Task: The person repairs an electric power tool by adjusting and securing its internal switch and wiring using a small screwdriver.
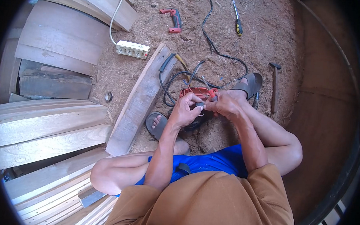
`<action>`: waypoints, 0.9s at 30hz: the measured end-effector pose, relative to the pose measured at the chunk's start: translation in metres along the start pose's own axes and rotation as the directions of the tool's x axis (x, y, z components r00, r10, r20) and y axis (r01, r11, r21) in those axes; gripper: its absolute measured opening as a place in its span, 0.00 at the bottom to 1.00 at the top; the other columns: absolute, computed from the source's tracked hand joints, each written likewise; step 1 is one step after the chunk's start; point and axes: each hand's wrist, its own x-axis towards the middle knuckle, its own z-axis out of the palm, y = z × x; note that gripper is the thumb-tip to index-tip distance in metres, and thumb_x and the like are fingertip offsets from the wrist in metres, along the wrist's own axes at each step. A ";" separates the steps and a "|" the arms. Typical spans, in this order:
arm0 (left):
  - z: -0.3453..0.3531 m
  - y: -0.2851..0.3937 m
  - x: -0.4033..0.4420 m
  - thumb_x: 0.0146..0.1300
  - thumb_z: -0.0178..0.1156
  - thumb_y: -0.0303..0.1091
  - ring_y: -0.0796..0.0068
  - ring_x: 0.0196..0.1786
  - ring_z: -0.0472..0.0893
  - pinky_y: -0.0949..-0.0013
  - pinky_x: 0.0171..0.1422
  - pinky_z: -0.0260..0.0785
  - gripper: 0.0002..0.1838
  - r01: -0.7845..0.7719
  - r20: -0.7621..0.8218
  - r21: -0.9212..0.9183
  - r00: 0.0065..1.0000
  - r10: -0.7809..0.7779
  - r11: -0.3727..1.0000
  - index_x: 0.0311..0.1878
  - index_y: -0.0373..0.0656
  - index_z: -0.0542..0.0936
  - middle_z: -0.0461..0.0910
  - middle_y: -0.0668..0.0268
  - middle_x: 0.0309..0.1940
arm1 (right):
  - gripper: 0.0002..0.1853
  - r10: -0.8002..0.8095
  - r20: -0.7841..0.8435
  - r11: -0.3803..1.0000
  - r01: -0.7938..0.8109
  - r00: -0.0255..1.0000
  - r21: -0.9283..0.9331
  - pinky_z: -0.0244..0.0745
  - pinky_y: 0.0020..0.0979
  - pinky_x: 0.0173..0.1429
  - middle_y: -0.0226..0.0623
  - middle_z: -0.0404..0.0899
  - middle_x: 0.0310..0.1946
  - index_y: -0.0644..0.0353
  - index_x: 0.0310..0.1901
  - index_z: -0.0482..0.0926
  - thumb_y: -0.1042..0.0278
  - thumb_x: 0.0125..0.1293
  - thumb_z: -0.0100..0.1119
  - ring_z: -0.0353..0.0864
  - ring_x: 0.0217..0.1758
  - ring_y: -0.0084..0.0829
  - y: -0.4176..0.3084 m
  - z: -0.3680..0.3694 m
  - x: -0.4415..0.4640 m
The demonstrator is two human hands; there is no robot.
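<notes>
Between my feet lies an opened red and black power tool body (191, 91), partly hidden behind my hands. My left hand (183, 111) is closed in a pinch on a small dark part (199, 104) with something whitish beside it. My right hand (225, 104) meets it from the right, fingers closed; whatever they pinch is too small to name. A red piece (212, 92) shows just above the right fingers, and I cannot tell whether it is held. Thin wires rise from the tool body. A black cable (171, 78) loops behind it.
A red and black handle shell (175, 21), a screwdriver (238, 27) and a hammer (275, 86) lie on sawdust. A white power strip (132, 49) sits near a long plank (138, 102). A tape roll (108, 96) lies near stacked boards (51, 123). A brown panel (324, 119) curves along the right.
</notes>
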 end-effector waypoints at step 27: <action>-0.004 -0.005 0.002 0.67 0.67 0.21 0.73 0.49 0.87 0.69 0.55 0.80 0.11 0.061 0.018 -0.110 0.998 -0.059 0.992 0.50 0.37 0.78 0.86 0.60 0.45 | 0.12 0.075 0.104 0.966 -0.098 0.992 0.239 0.71 0.29 0.24 0.33 0.78 0.24 0.65 0.39 0.82 0.65 0.63 0.72 0.79 0.23 0.25 0.003 0.004 0.010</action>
